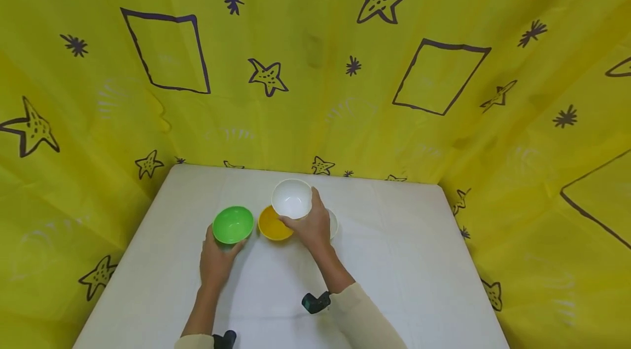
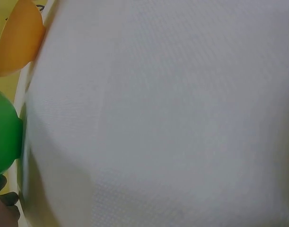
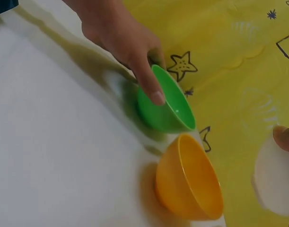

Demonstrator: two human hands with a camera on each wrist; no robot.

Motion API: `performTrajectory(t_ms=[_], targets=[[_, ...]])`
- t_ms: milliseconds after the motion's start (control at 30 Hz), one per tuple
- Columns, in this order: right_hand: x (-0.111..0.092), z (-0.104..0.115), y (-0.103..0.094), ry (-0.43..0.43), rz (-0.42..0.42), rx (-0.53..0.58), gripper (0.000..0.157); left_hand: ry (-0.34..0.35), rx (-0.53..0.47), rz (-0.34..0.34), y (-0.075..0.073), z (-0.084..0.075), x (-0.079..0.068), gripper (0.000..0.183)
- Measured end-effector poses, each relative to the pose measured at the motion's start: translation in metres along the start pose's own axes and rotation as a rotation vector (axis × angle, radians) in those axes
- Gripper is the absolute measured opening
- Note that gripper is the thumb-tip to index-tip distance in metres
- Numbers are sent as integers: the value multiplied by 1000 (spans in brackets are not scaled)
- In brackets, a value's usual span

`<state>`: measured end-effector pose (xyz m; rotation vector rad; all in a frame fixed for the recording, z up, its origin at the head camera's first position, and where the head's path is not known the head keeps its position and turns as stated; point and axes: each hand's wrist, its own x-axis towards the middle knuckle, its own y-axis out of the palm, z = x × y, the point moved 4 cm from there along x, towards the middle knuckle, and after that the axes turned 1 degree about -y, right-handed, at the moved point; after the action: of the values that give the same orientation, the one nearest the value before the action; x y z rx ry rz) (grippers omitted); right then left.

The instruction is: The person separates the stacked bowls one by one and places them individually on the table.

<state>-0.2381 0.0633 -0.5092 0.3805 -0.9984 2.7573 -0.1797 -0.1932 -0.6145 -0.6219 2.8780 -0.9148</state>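
Note:
My left hand (image 1: pixel 216 261) grips a green bowl (image 1: pixel 233 224) by its sides, thumb on the near right and fingers on the left. In the right wrist view the thumb presses the outside of the green bowl (image 3: pixel 158 113). My right hand (image 1: pixel 313 226) holds a white bowl (image 1: pixel 292 199) in the air, thumb and fingers on either side. That bowl overlaps the back of a yellow-orange bowl (image 1: pixel 273 227), which stands upright on the table between the hands. A second pale bowl (image 1: pixel 334 224) sits mostly hidden behind my right hand.
The bowls are over a white-covered table (image 1: pixel 404 261). Yellow cloth (image 1: pixel 305 119) with drawn stars and frames hangs along its back and both sides. Dark devices are strapped at both wrists, one beside the right sleeve (image 1: pixel 360 316).

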Motion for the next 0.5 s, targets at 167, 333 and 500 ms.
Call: performTrajectory(t_ms=[167,333,500], targets=[[2,-16,-14,66,-23,-14,105,-7,8,0,-1,-2,0,98],[2,-31,-28,78,-57,-14,105,-12,10,0,-1,-1,0,97],[0,-44,-40,81,-98,6,103,1,-6,-4,-2,0,0,97]])
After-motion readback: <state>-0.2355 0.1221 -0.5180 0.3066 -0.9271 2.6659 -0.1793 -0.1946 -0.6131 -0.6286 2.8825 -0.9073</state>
